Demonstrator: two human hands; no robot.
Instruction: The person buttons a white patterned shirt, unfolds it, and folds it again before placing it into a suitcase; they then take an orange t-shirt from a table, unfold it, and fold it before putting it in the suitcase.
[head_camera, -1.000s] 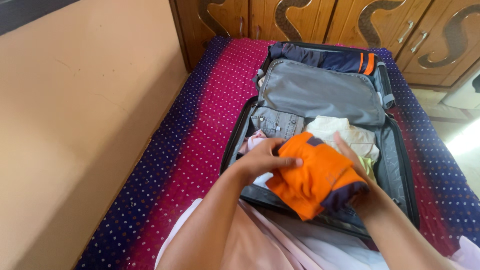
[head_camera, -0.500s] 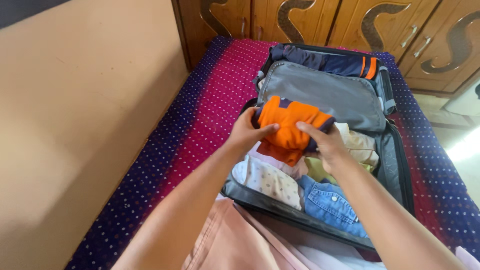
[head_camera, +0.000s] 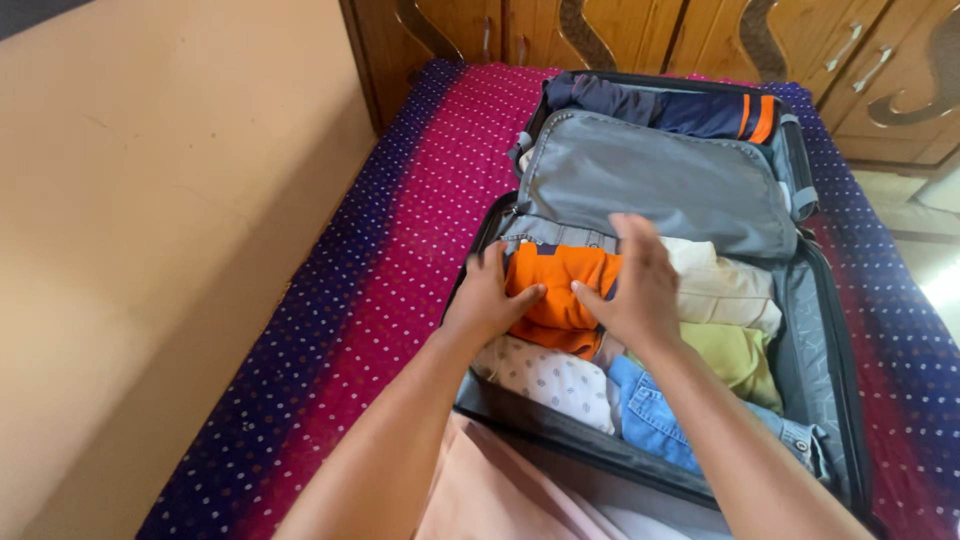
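Note:
A folded orange garment (head_camera: 556, 290) lies in the near half of an open dark suitcase (head_camera: 826, 330), at its far left corner. My left hand (head_camera: 487, 300) rests on the garment's left edge, thumb across the cloth. My right hand (head_camera: 632, 282) lies flat on its right side, fingers spread. Around it sit a cream folded piece (head_camera: 725, 285), a yellow-green one (head_camera: 740, 360), blue denim (head_camera: 650, 415) and a white dotted cloth (head_camera: 545, 375).
The suitcase lies on a bed cover (head_camera: 400, 250) of pink and blue with white dots. Its grey zipped lid half (head_camera: 650, 185) is at the far side, with dark folded clothes (head_camera: 660, 105) beyond. A tan wall (head_camera: 150, 220) runs on the left; wooden cupboards (head_camera: 700, 35) stand behind.
Both hands carried the orange garment from above the near clothes forward and down into the case's far left corner, where it now lies pressed flat.

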